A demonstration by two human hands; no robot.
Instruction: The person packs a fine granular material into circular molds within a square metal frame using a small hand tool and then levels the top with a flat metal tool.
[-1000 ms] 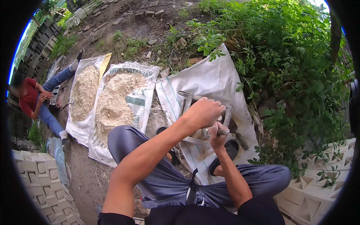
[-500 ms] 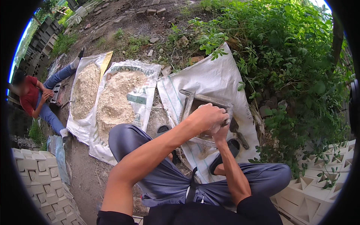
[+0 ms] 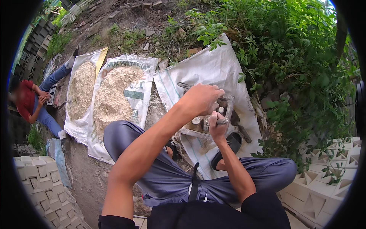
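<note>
A square grey frame, like a block mould (image 3: pixel 194 134), lies on a white woven sack (image 3: pixel 207 70) before my crossed legs. Pale round pieces (image 3: pixel 196 120) show inside it. My left hand (image 3: pixel 202 100) reaches over the frame with its fingers curled down; what they grip, if anything, is hidden. Just nearer to me, my right hand (image 3: pixel 217 128) is closed around a short grey bar (image 3: pixel 223 121), whose end sticks out to the right. Whitish powder coats the fingers of both hands. Beside the frame, to the right, lies a dark trowel-like tool (image 3: pixel 244 133).
Two sacks to the left bear heaps of pale sandy powder (image 3: pixel 114 93). A person in a red shirt (image 3: pixel 26 100) sits at the far left. Stacked patterned blocks stand at lower left (image 3: pixel 42 183) and lower right (image 3: pixel 324 171). Green bushes (image 3: pixel 289 76) crowd the right.
My hands, previously together over the frame, have come apart a little. The right one now shows the grey bar, and round pieces inside the frame have come into sight. The view has shifted slightly.
</note>
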